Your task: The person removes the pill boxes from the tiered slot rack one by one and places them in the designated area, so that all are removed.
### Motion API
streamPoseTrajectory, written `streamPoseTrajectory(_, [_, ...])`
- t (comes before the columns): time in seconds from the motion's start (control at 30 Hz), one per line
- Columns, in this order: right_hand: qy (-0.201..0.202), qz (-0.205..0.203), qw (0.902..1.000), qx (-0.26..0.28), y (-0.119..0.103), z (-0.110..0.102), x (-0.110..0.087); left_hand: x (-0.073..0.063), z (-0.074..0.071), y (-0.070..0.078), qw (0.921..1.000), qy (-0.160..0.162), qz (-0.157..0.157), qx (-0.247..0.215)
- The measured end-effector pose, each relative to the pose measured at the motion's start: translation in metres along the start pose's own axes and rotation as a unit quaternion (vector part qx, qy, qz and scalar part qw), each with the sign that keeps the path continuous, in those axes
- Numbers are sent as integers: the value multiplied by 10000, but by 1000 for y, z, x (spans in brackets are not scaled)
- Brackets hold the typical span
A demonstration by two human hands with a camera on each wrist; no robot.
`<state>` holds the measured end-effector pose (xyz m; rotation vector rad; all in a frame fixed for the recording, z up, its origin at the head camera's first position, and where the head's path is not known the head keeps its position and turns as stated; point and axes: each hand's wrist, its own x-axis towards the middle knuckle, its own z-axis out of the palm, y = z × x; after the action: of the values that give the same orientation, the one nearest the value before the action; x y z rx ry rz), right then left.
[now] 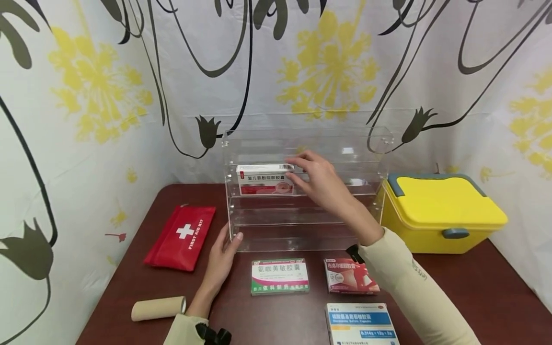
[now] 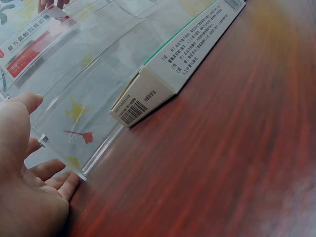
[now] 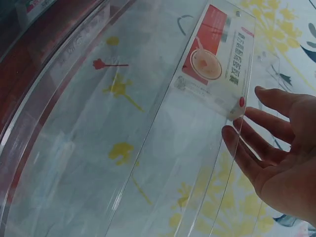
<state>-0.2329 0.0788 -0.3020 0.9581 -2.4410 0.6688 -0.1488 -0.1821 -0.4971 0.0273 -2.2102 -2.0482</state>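
Observation:
A clear acrylic display rack (image 1: 302, 243) with stepped tiers stands on the table. My left hand (image 1: 221, 263) holds its lower left corner; in the left wrist view the thumb (image 2: 30, 102) lies on one side of the edge and the fingers on the other. A white and red medicine box (image 1: 265, 184) sits upright at the left of an upper tier. Beside its right end is my right hand (image 1: 321, 182), thumb and fingers parted. The right wrist view shows the fingertips (image 3: 228, 132) right by the box's end, with nothing between them and the thumb.
A green and white medicine box (image 1: 280, 276), a red one (image 1: 350, 276) and a blue and white one (image 1: 362, 323) lie before the rack. Left are a red first aid pouch (image 1: 183, 239) and a cardboard tube (image 1: 157, 308). A yellow case (image 1: 444, 206) stands right.

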Motion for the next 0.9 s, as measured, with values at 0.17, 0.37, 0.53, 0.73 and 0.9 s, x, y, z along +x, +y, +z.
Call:
streamPoseTrajectory(0.17, [-116,-73,9998,-118,-1,3,-1,-6,1,24,9999,-106,-49,83])
streamPoseTrajectory(0.37, [-110,182,9986,486,3,5,0,-9,3,31,9997,-136,-153,158])
streamPoseTrajectory(0.53, [-137,282,9958,858,7,5,5,-9,2,31,9998,-132,-88,89])
streamPoseTrajectory(0.73, [-100,318,9918,1237,10,4,10,-9,1,29,9998,-103,-109,101])
streamPoseTrajectory(0.9, [-73,411,9880,1486,13,3,12,-8,1,29,9998,-103,-115,85])
